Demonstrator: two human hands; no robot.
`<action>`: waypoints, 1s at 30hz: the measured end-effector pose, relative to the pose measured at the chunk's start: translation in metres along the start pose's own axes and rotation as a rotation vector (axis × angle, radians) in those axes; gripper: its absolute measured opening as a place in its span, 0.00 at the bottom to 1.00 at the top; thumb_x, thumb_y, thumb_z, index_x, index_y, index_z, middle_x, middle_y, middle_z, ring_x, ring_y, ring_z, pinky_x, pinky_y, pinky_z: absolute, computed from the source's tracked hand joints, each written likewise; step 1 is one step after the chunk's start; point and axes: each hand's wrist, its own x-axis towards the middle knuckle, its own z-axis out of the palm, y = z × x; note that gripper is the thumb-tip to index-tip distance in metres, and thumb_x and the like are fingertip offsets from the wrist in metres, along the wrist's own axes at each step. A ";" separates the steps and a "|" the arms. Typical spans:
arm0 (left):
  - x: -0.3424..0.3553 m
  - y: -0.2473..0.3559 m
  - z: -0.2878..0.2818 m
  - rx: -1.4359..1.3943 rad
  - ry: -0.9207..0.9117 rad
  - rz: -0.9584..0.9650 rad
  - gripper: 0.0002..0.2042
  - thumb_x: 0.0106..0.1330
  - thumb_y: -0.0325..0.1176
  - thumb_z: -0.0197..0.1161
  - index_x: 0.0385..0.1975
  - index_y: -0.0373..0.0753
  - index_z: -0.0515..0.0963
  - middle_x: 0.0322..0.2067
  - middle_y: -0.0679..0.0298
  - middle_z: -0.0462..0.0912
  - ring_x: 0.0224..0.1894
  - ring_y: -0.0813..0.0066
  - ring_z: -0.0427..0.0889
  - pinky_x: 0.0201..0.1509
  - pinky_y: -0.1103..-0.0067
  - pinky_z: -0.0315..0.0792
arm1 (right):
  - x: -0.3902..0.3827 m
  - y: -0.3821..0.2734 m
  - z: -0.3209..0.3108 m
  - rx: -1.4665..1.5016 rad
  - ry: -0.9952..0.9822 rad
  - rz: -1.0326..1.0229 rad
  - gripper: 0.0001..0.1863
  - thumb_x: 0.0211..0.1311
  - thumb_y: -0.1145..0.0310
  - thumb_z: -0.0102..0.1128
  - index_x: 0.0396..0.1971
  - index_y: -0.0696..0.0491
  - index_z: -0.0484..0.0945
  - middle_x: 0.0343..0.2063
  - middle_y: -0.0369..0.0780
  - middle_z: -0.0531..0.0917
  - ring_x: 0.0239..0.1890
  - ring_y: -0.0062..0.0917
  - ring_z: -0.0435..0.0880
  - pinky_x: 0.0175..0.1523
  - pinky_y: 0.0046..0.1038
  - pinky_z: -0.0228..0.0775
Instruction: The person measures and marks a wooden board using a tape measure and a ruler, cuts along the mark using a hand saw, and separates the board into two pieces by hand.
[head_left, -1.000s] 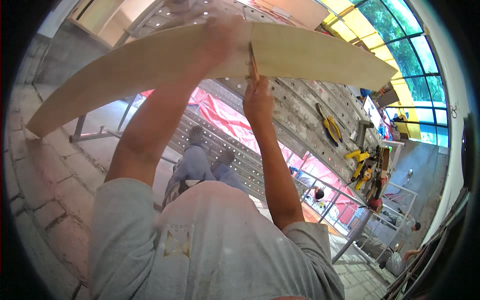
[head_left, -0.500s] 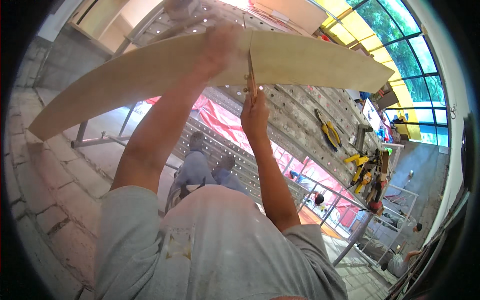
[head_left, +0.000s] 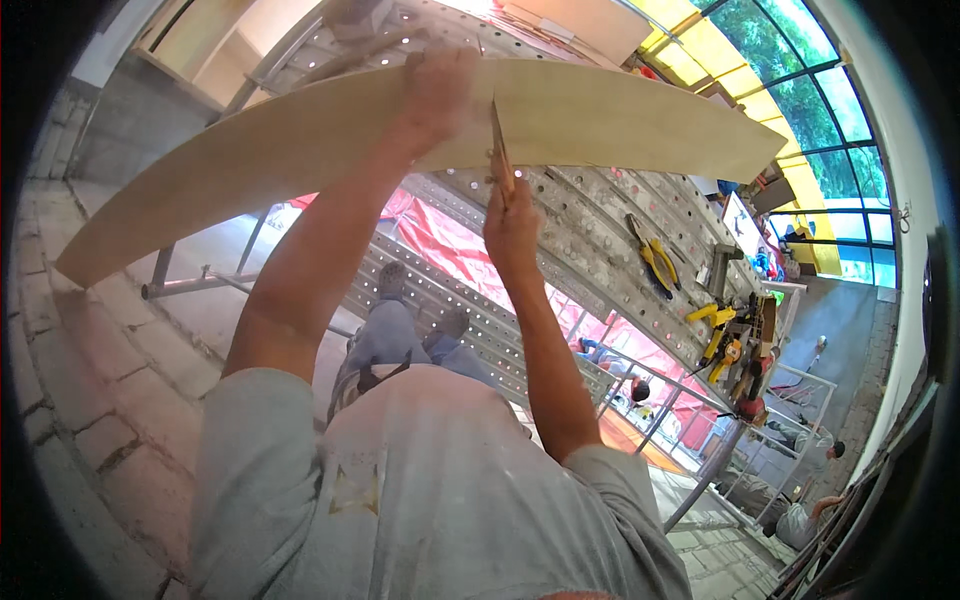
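Note:
A long curved plywood board (head_left: 640,115) spans the view in front of me. My right hand (head_left: 510,215) grips the wooden handle of a thin-bladed tool (head_left: 501,140), perhaps a saw, set in a narrow slit across the board near its middle. My left hand (head_left: 440,95) lies on the board's upper part, left of the blade; its fingers are smeared by motion. Yellow-handled pliers (head_left: 655,255) lie on the perforated metal platform (head_left: 590,215) to the right of my right hand.
Several hand tools (head_left: 725,340) crowd the platform's right end, by scaffold railings (head_left: 700,400). My legs stand on metal planks (head_left: 480,360) above pink sheeting (head_left: 450,240). Co-workers (head_left: 800,525) work below right. A brick wall (head_left: 120,400) is at left, a wooden box (head_left: 210,40) at upper left.
The board and both my hands sit slightly lower in the picture than one second ago, and the blade has shifted slightly down and left. My right hand still grips the tool.

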 end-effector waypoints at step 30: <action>-0.021 0.001 -0.022 -0.060 0.061 0.051 0.30 0.51 0.43 0.77 0.52 0.40 0.73 0.49 0.58 0.77 0.57 0.55 0.75 0.60 0.56 0.66 | -0.082 -0.062 -0.085 -0.068 -0.163 0.203 0.10 0.75 0.66 0.54 0.47 0.56 0.71 0.26 0.57 0.82 0.32 0.59 0.83 0.33 0.52 0.68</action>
